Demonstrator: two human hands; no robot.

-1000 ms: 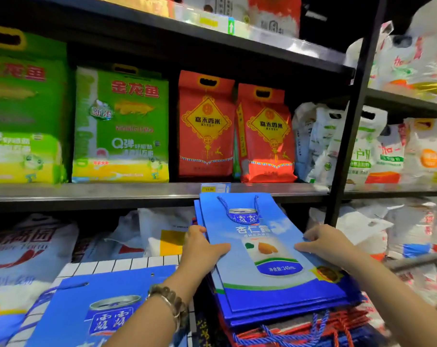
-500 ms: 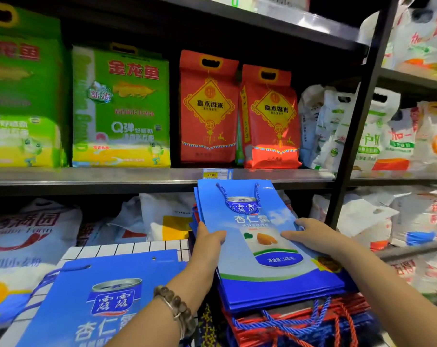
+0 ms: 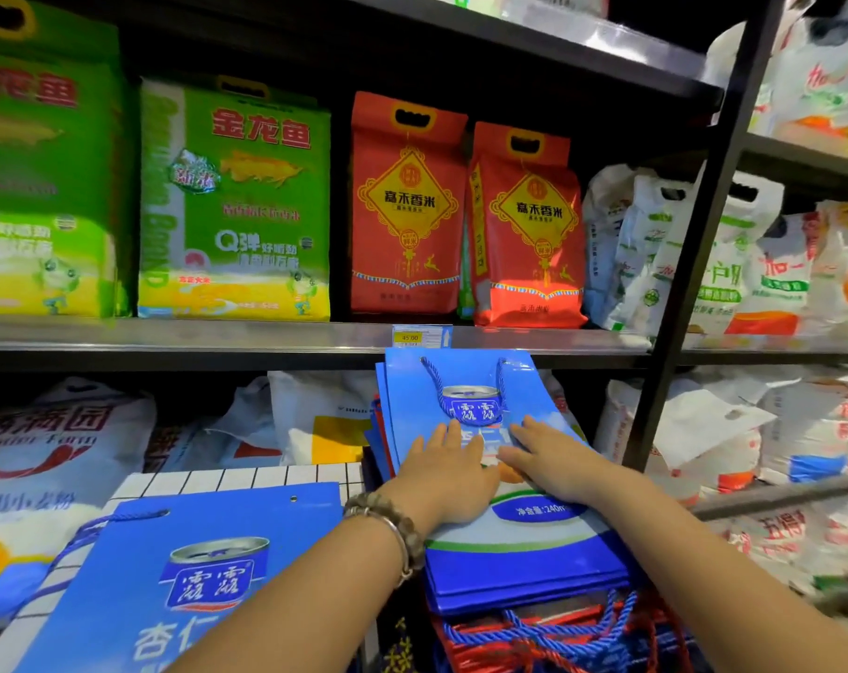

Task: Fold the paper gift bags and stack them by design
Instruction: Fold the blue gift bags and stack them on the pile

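Blue bags (image 3: 524, 565) lay flat in a squared pile on red-corded bags (image 3: 548, 646), just below the shelf (image 3: 218, 340) edge, probably to keep one design together. A spare bag (image 3: 208, 565) lay across the near edge of the gridded box (image 3: 247, 476), seemingly awaiting its turn. The left hand (image 3: 449, 471) and right hand (image 3: 553, 459) pressed palm-down side by side on the middle of the top bag, fingers (image 3: 441, 437) straight, pointing toward its handle end and clasping nothing, likely to flatten the fold.
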